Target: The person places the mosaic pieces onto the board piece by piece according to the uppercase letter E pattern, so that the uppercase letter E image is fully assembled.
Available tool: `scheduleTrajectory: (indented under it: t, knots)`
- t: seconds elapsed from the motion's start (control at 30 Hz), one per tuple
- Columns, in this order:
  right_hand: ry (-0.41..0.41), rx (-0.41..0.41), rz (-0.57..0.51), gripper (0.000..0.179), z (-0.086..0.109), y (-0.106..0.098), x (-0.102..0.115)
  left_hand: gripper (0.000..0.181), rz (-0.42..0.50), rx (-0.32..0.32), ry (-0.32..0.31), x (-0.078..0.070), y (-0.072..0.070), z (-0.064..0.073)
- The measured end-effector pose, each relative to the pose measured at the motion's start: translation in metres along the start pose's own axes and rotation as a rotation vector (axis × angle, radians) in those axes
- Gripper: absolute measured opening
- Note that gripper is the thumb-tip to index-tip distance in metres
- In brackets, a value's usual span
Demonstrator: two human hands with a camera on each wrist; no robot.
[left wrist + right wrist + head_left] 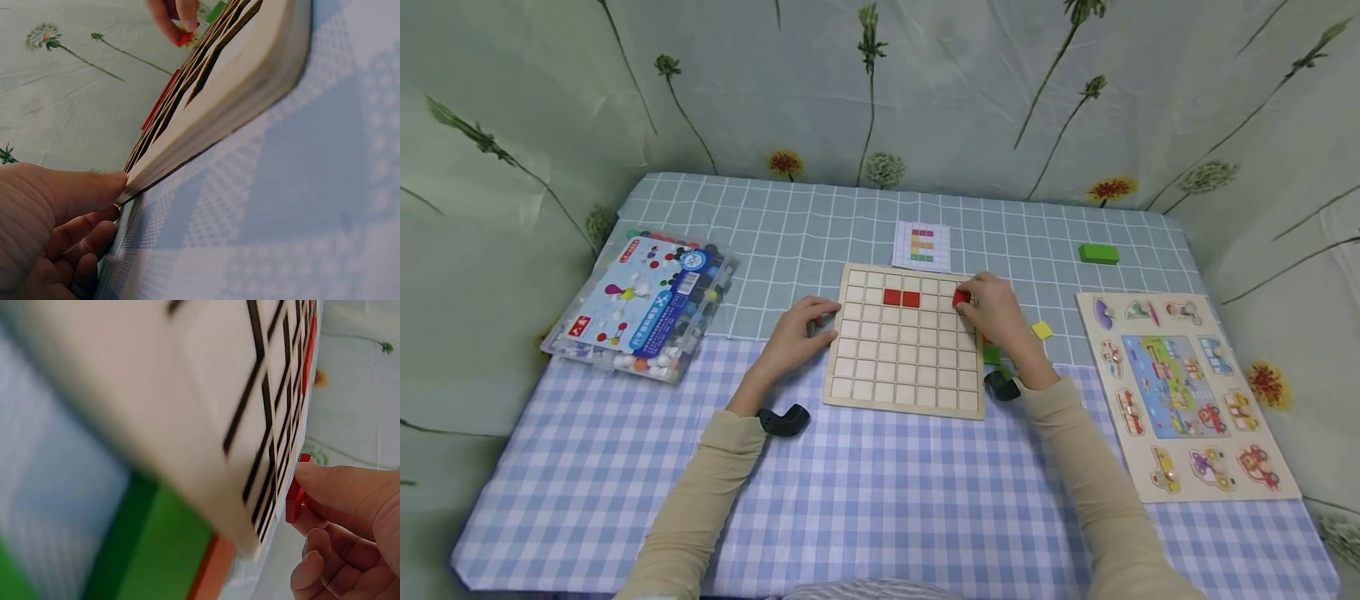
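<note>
A wooden grid board [907, 414] lies on the table in front of me. Two red square tiles [911, 299] sit side by side in its second row from the top. At the board's left edge rests my left hand [793, 337], thumb and fingertips against the rim; the left wrist view shows the thumb tip [115, 182] there. My right hand [997, 307] pinches another red square tile [294, 499] between thumb and forefinger, over the board's upper right. Beside the right edge, partly covered by that hand and wrist, are green blocks [992, 355] and an orange piece [212, 565].
A printed pattern card [934, 247] lies just beyond the board. To the right are a yellow square [1042, 330], a green block [1099, 253] and a wooden picture puzzle [1108, 304]. A clear box of colored balls [647, 296] stands at the left.
</note>
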State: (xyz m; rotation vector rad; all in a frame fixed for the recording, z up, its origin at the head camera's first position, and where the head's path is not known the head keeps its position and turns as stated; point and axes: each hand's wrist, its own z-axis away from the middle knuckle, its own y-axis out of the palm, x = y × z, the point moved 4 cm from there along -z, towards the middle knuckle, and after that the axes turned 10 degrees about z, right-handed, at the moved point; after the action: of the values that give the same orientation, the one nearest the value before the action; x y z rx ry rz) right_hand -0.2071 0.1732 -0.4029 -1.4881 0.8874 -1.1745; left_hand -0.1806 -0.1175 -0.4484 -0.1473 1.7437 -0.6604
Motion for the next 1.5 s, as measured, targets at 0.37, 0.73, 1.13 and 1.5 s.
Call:
scheduleTrajectory:
  t: [0.37,0.73,1.13,1.5]
  knots:
    - [-0.071,0.031,0.048,0.026,-0.008,0.007,0.018,0.040,-0.004,0.003,-0.004,-0.002,0.001,-0.001]
    - [-0.114,0.089,0.017,0.023,-0.017,0.012,0.028,0.039,0.000,-0.010,-0.003,-0.003,-0.001,-0.001]
    - [-0.154,0.100,0.029,0.026,-0.024,0.016,0.034,0.040,-0.001,-0.010,0.000,-0.005,-0.001,-0.001]
    - [-0.178,0.074,0.036,0.027,-0.023,0.013,0.034,0.039,-0.005,-0.002,0.003,-0.003,-0.001,-0.001]
